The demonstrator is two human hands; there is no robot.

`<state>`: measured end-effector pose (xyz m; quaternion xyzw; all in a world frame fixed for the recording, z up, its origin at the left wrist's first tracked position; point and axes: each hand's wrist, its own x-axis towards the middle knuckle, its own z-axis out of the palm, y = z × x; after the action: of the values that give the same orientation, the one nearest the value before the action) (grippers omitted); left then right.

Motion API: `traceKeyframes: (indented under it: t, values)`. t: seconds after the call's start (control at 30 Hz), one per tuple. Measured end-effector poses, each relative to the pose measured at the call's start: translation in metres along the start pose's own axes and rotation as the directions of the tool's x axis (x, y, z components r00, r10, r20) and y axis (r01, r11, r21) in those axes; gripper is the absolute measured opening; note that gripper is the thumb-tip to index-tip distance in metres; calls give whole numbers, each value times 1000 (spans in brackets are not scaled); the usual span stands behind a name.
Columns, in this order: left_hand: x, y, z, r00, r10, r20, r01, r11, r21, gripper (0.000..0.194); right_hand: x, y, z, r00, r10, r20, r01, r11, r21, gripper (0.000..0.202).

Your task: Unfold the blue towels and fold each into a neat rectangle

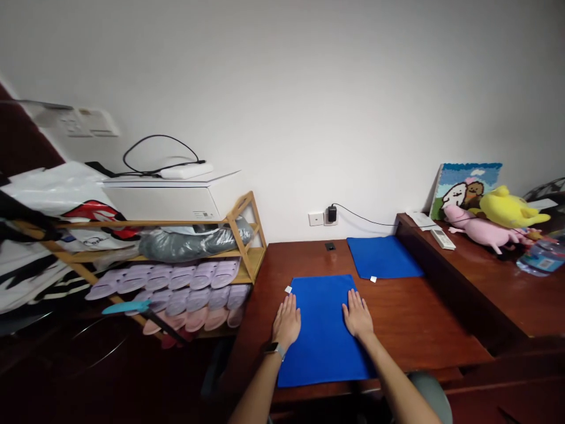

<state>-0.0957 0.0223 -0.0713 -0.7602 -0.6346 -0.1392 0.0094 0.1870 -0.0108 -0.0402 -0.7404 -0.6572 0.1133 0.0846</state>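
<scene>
A person's left hand [287,321] and right hand [358,316] lie on the left and right edges of a front cloth [324,330], spread on the surface [419,318] at lower center. A rear cloth [384,257] lies farther right, near the wall [286,106]. At left, a box [163,203] tops a rack [255,259] holding slippers [189,277]. At far right, plush toys [481,229] lie before a picture [459,176], between a remote control [442,238] and a bottle [542,257].

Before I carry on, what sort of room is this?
Probably a home or dorm room, though I can't be certain: rows of slippers sit on a wooden rack left of the desk, and a pink plush toy and a yellow one lie at right.
</scene>
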Motion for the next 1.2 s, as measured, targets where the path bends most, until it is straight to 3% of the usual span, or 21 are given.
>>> traceKeyframes:
  t: [0.1, 0.23, 0.37, 0.47, 0.57, 0.63, 0.77, 0.9, 1.07, 1.2]
  values:
    - [-2, -14, -4, 1000, -23, 9, 23, 1000, 13, 63, 0, 18, -6, 1000, 23, 2, -23, 1000, 14, 72]
    - [-2, -17, -9, 1000, -17, 13, 17, 1000, 17, 64, -3, 17, -11, 1000, 28, 8, -28, 999, 22, 71]
    - [-2, -10, -14, 993, 66, -102, -69, 997, -23, 63, -5, 0, -15, 999, -12, -48, 13, 999, 40, 72]
    - [5, 12, -16, 964, 212, -159, -222, 974, -50, 62, -2, -27, -16, 976, -171, -134, 183, 980, 82, 70]
    - [22, 40, -15, 942, 316, -114, -324, 944, -63, 61, 12, -61, -19, 940, -323, -106, 333, 937, 104, 67]
    - [38, 52, -11, 948, 314, -57, -317, 946, -69, 61, 26, -79, -20, 937, -343, -67, 349, 930, 119, 66]
    - [62, 52, 3, 945, 315, 91, -309, 948, -79, 62, 49, -91, -11, 946, -323, 27, 317, 939, 134, 67]
    - [74, 30, 10, 965, 242, 100, -235, 969, -76, 66, 60, -73, 2, 954, -299, -11, 299, 951, 80, 68]
    - [84, -7, 7, 991, 108, 76, -103, 993, -57, 68, 76, -13, -5, 990, -136, -20, 137, 990, 19, 68]
    - [85, -20, 8, 995, 95, 44, -93, 995, -41, 66, 86, 28, -8, 998, -65, -24, 66, 998, 8, 69]
